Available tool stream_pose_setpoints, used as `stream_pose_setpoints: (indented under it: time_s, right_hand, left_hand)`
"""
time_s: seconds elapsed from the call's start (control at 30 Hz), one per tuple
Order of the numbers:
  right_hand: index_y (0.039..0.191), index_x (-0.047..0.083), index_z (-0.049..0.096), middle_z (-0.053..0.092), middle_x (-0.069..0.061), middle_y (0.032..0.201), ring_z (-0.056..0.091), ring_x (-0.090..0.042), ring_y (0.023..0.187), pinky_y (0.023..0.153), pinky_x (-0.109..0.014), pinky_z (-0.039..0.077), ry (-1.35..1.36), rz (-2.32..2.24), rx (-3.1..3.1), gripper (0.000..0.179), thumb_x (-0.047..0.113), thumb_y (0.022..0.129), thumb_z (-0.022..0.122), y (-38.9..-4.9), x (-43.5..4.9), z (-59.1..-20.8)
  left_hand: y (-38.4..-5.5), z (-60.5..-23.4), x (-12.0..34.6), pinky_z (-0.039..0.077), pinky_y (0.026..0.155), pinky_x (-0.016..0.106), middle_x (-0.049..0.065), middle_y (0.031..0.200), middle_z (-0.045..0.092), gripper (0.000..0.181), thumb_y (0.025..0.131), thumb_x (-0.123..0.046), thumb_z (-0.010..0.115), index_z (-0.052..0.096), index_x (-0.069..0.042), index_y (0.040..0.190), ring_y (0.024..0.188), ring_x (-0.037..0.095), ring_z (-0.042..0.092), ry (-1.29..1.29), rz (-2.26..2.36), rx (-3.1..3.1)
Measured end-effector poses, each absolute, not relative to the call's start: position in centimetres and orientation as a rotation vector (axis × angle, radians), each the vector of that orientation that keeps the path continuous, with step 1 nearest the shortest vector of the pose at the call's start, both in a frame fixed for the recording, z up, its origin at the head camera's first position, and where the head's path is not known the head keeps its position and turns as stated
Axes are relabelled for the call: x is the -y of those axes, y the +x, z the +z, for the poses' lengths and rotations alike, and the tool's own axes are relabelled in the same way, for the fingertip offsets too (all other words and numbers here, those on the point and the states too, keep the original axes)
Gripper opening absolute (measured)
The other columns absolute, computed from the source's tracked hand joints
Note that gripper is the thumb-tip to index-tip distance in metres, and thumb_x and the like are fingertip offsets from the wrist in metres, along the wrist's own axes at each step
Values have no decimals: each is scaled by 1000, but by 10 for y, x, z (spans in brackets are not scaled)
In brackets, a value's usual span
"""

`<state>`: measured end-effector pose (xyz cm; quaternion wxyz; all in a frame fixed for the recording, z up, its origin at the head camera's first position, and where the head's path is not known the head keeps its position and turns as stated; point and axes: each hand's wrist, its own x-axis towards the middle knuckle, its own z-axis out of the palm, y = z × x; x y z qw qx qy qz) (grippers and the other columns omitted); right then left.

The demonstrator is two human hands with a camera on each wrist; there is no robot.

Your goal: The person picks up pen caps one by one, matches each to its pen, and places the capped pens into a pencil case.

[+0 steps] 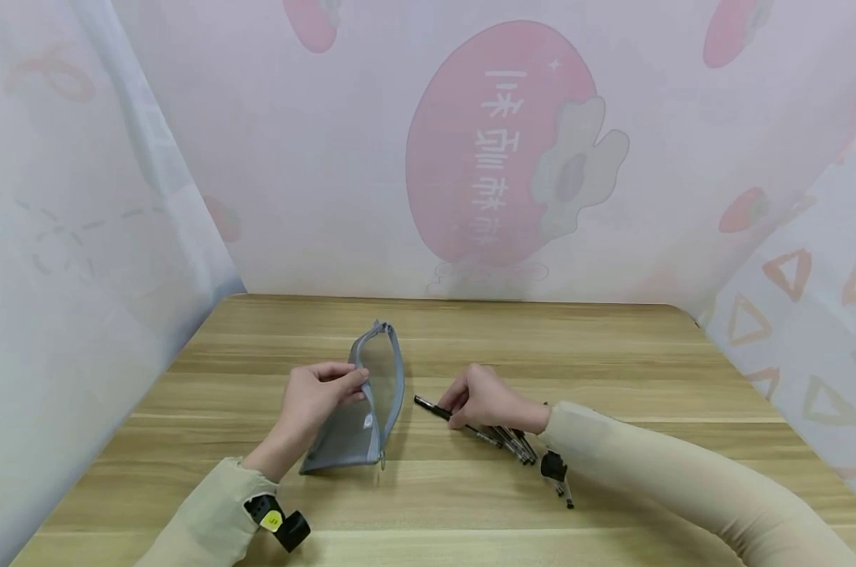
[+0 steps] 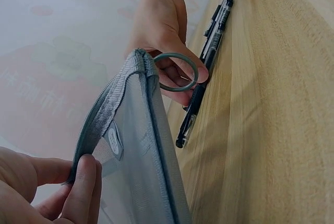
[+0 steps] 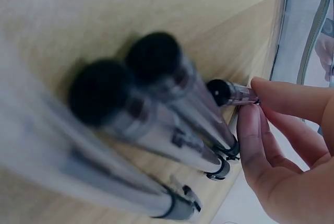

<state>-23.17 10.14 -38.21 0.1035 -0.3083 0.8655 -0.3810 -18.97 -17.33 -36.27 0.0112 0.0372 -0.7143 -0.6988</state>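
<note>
A grey-blue mesh zipper pouch [image 1: 342,433] stands on the table with its mouth spread apart. My left hand [image 1: 324,394] pinches one edge of that mouth between thumb and fingers; the left wrist view shows this pouch edge [image 2: 99,125] up close. To the right of the pouch, my right hand [image 1: 480,398] pinches a black-capped pen [image 1: 431,407] between thumb and fingers. The pen's capped end points toward the pouch, apart from it. Several more clear-barrelled pens [image 1: 516,447] lie beneath and beside the right hand, their ends large in the right wrist view.
The wooden table [image 1: 612,346] has a patterned cloth [image 1: 328,197] hanging behind it and at both sides. A ring zipper pull [image 2: 177,71] hangs at the pouch's near end. Some pen ends [image 1: 565,496] show below the right wrist.
</note>
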Motion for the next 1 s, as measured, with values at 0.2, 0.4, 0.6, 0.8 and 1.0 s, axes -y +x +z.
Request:
stream_pose_setpoints:
  time_s: [0.2, 0.4, 0.6, 0.8, 1.0]
  right_hand:
    - [92, 1, 78, 74, -5, 85, 69, -15, 73, 64, -24, 57, -876, -1113, -2559, 22, -9, 73, 81, -233, -101, -382]
    - [93, 1, 78, 74, -6, 86, 69, -13, 74, 65, -25, 57, -872, -1159, -2530, 22, -10, 74, 78, -233, -102, -381]
    - [96, 1, 78, 74, -7, 88, 69, -14, 76, 67, -27, 58, -773, -1276, -2495, 21, -7, 76, 77, -233, -103, -376]
    - [100, 3, 78, 74, -6, 89, 70, -15, 80, 70, -28, 58, -729, -1397, -2487, 23, -5, 79, 78, -234, -104, -374]
    - [104, 7, 78, 74, -3, 95, 70, -16, 82, 72, -30, 58, -676, -1487, -2482, 24, 0, 81, 78, -233, -104, -371]
  left_hand:
    - [-189, -363, 174, 57, 81, 38, 15, 98, 70, 28, 87, -8, 76, 68, 9, 109, 77, 18, 71, 115, -2195, 2221]
    - [-190, -364, 174, 58, 77, 33, 15, 97, 70, 28, 87, -8, 76, 69, 8, 109, 77, 17, 71, 127, -2188, 2230]
    - [-191, -366, 174, 58, 75, 31, 15, 97, 70, 27, 87, -7, 76, 69, 8, 108, 77, 16, 71, 129, -2175, 2238]
    - [-192, -366, 174, 58, 75, 30, 15, 97, 70, 27, 87, -7, 76, 69, 9, 108, 77, 16, 71, 121, -2177, 2233]
    - [-192, -366, 175, 58, 73, 29, 17, 99, 70, 27, 88, -7, 76, 69, 9, 108, 78, 17, 71, 112, -2181, 2231]
